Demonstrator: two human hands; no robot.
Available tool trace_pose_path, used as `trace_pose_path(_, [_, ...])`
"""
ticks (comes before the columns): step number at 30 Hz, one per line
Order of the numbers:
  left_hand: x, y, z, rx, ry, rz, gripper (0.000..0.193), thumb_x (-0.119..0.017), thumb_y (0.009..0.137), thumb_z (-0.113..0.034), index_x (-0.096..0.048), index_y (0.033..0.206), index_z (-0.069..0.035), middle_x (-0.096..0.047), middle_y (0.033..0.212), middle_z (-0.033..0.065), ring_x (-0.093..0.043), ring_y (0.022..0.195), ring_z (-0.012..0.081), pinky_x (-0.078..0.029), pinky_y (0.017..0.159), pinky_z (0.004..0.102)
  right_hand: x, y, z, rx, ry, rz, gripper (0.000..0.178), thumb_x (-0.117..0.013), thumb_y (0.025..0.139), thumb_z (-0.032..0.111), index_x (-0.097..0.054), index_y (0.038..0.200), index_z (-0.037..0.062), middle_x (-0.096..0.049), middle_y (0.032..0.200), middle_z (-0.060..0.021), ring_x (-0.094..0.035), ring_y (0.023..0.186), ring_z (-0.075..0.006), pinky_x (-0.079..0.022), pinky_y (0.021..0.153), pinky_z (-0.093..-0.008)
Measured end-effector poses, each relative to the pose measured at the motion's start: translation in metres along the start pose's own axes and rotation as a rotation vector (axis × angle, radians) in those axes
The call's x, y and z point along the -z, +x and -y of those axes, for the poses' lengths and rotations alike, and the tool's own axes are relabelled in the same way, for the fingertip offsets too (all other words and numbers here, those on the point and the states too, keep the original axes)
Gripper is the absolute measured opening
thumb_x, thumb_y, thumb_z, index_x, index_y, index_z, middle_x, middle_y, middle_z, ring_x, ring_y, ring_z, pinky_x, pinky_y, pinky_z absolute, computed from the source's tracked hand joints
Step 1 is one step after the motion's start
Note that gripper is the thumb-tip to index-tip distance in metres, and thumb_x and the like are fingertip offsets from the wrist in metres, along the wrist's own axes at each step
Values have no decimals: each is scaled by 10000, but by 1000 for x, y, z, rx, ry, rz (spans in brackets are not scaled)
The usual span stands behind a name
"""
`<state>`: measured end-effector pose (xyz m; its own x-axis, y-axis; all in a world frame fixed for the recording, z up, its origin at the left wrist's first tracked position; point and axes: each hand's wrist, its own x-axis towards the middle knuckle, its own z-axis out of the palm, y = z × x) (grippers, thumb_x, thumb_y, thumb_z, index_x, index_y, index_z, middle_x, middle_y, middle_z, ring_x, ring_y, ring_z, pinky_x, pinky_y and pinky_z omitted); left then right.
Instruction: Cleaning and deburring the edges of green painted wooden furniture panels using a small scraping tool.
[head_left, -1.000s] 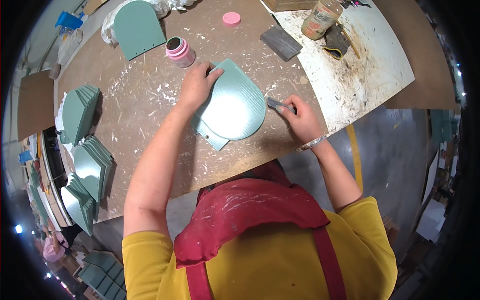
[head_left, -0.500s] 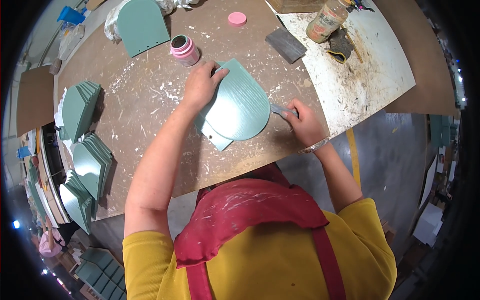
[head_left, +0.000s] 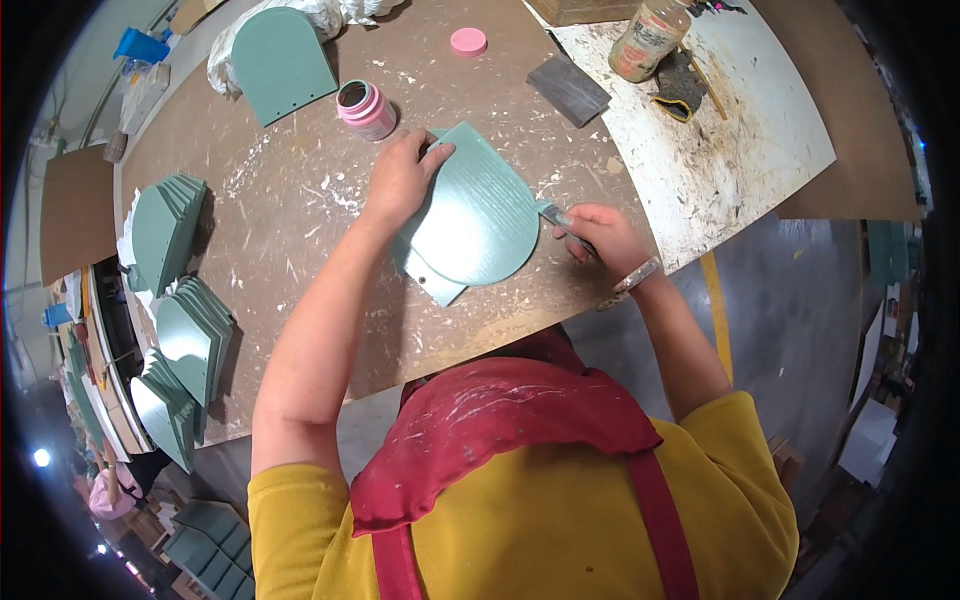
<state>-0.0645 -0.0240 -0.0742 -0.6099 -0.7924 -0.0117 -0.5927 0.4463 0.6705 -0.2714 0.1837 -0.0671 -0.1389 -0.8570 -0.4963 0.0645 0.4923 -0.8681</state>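
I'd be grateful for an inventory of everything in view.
table: one, brown, across centre
overlapping panels: two, pale green, centre
arched panel: one, green, upper left
panel stacks: three, green, left edge
open jar: one, pink, above overlapping panels
lid: one, pink, top centre
block: one, dark grey, right of lid
board: one, stained white, upper right
labelled jar: one, clear, on board
dark bundle: one, yellow-edged, beside labelled jar
stick: one, brown, beside dark bundle
container: one, blue, far upper left
co-worker: one, pink top, lower left
slim tool: one, grey, right of overlapping panels
apron: one, dark red, lower centre
shirt: one, yellow, under apron
left grip: one, bare, on overlapping panels
right grip: one, bare, holding slim tool
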Motion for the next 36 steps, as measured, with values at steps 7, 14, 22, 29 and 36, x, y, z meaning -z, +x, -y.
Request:
trace_pose_path(7, [-1,0,0,8,-16,-7,335,-607,872,-311,-616,954,14,-625,846,180,-609,782,286,-464,720,370,6,1,-6,-70,119,-33,205,-484,918,160,-606,822,26,-459,548,14,-386,479,-62,-289,463,-210])
trace_pose_path(14, [1,0,-1,-5,7,-18,334,-605,872,-308,-619,953,16,-629,868,186,-614,794,302,-465,723,377,9,2,-3,-121,118,-61,190,-500,902,151,-611,806,29,-441,563,39,-400,496,-43,-282,451,-188])
trace_pose_path(22, [0,-4,-1,9,-2,-4,331,-604,872,-305,-616,960,15,-619,885,179,-602,807,294,-459,734,372,6,41,45,261,-440,-76,247,-523,910,139,-606,1087,-11,-643,786,-88,-596,733,-169,-463,703,-287])
trace_pose_path(29, [-1,-1,-2,7,-4,-6,326,-604,875,-301,-611,961,14,-618,877,163,-598,796,274,-457,729,365,20,90,61,664,-886,47,193,-556,874,156,-650,997,40,-617,933,-135,-581,905,-323,-452,780,-389])
trace_pose_path(36, [0,0,-1,32,-1,19,331,-601,882,-305,-606,964,16,-609,894,156,-583,798,255,-451,731,352,15,103,78,658,-1064,146,190,-534,885,174,-646,990,62,-616,953,-103,-582,919,-304,-452,795,-390])
